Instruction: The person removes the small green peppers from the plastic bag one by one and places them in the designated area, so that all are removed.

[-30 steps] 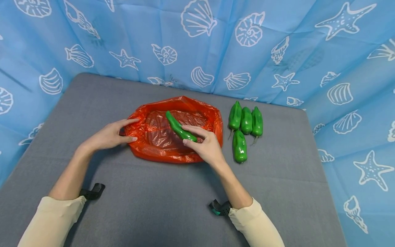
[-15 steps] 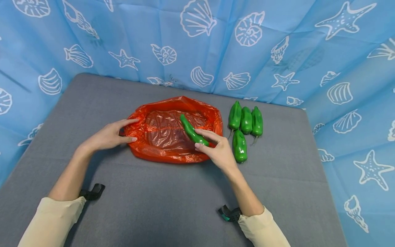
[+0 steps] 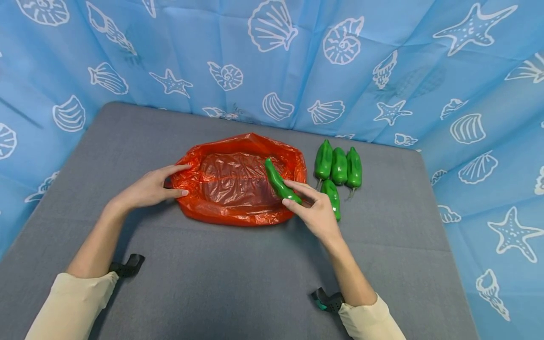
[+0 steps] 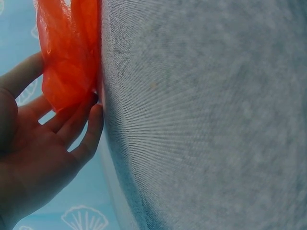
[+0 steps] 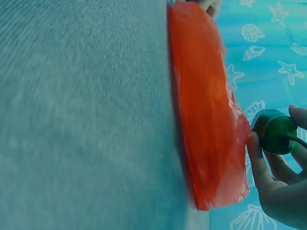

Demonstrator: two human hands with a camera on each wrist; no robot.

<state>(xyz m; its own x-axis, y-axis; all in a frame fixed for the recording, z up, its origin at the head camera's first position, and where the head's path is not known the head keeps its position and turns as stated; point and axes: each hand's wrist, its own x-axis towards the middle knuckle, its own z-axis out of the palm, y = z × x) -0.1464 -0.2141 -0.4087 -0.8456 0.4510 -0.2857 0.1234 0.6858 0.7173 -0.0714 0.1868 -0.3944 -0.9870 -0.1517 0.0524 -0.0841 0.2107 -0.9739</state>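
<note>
A red plastic bag [image 3: 229,217] lies on the table, its wide mouth spread upward and its inside showing. At its left end my left hand [image 3: 149,187] holds the bag, thumb and fingers set around that end. My right hand [image 3: 318,215] pinches a glossy green pepper [image 3: 276,178] between thumb and fingers, above the right part of the bag. The right wrist view shows this pepper end-on, stem toward the palm, beside the bag's upper edge. Just right of that hand lies another green pepper [image 3: 334,204], partly covered by the hand.
Beyond that loose pepper, several green peppers [image 3: 339,166] lie side by side right of the bag. Grey cloth covers the table [image 3: 221,278]. A blue curtain [image 3: 178,52] with white sea shapes hangs along the back and sides.
My right hand has moved to the right and slightly nearer with the green pepper, from mid-bag to the bag's right end. The left hand and the bag stay in place.
</note>
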